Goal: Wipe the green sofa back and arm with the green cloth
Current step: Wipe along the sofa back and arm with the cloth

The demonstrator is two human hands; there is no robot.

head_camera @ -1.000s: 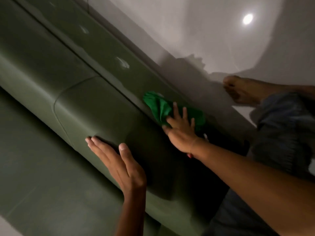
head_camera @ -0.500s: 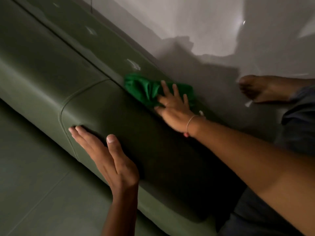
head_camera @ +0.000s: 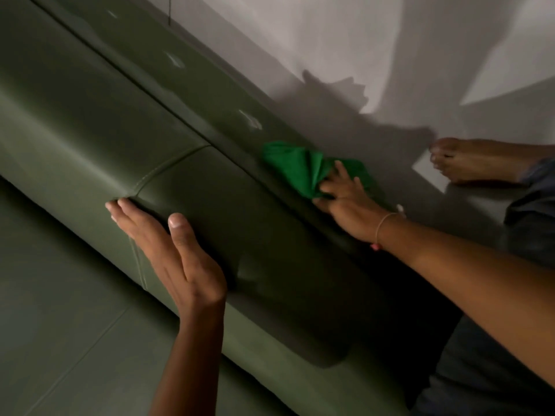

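While the right hand presses its spread fingers flat on the crumpled bright green cloth, the wiping of the sofa back is the step in hand. That cloth lies on the narrow top ledge of the dark green leather sofa, close to the ledge's rear edge by the pale wall, bunched ahead of the fingertips. The left hand holds nothing: it lies open, palm against the front face of the padded back cushion, fingertips at the stitched seam, apparently bracing.

Much of the ledge beyond the cloth carries pale scuffs or smears, so I judge the job to be partly done. The next move calls for steady downward pressure and a long push along the ledge toward those marks, the cloth kept flat under the palm, not bunching.

Counted: one cloth, one sofa, two hands, one bare foot, one thin wrist bracelet, three pale marks.
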